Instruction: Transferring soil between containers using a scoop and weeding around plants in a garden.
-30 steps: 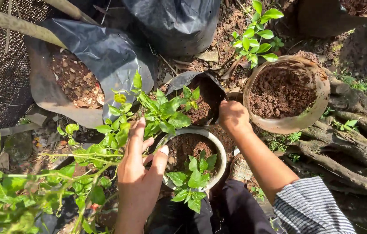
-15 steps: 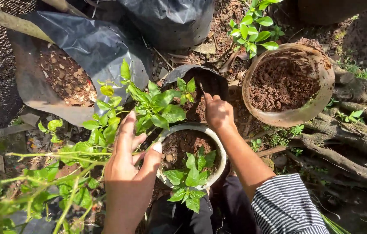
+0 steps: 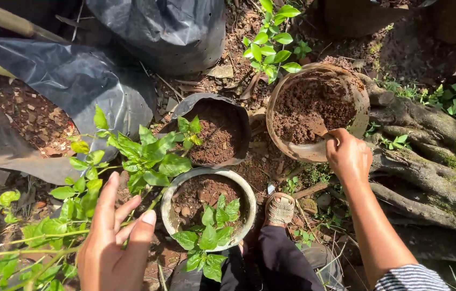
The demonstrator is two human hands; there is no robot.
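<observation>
The brown pot (image 3: 318,110) at 1 o'clock looks like rough, dull clay, full of crumbly soil. The round pot (image 3: 209,210) in the middle has a pale, dull, worn rim. The black bags (image 3: 93,86) at 10 and 12 o'clock are thin, shiny, wrinkled plastic. The tree roots (image 3: 427,161) at 3 o'clock are rough, mossy wood. The leaves (image 3: 150,159) look smooth and a bit glossy.
</observation>
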